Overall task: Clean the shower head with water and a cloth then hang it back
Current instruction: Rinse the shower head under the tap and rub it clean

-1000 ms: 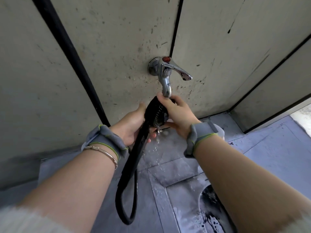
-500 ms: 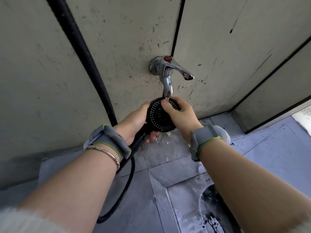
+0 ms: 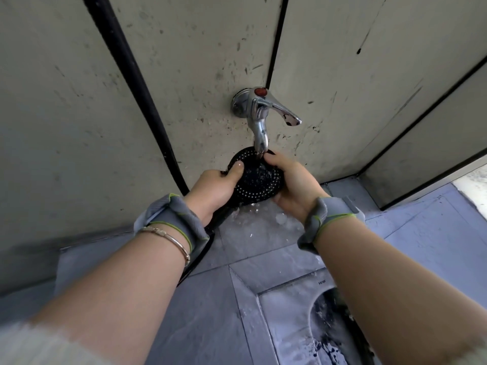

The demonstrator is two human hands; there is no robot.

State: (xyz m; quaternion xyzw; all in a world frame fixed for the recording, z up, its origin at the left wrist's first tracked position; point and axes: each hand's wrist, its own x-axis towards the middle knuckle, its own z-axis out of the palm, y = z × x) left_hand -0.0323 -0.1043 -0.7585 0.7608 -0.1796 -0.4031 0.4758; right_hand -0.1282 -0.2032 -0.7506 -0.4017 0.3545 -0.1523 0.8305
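- A person holds a black shower head [image 3: 257, 181] face up directly beneath the spout of a chrome wall tap [image 3: 259, 114], and water splashes onto the grey floor tiles [image 3: 205, 299] below.
- The left hand [image 3: 214, 189] grasps the head's left rim, thumb pressed on the perforated face, while the right hand [image 3: 296, 185] curls round the right rim.
- A black hose [image 3: 137, 83] runs down the stained, speckled wall [image 3: 66, 114].
- A wet squat pan [image 3: 290, 325] is set into the floor's lower right corner.
- Grey wristbands [image 3: 171, 217] wrap both wrists.
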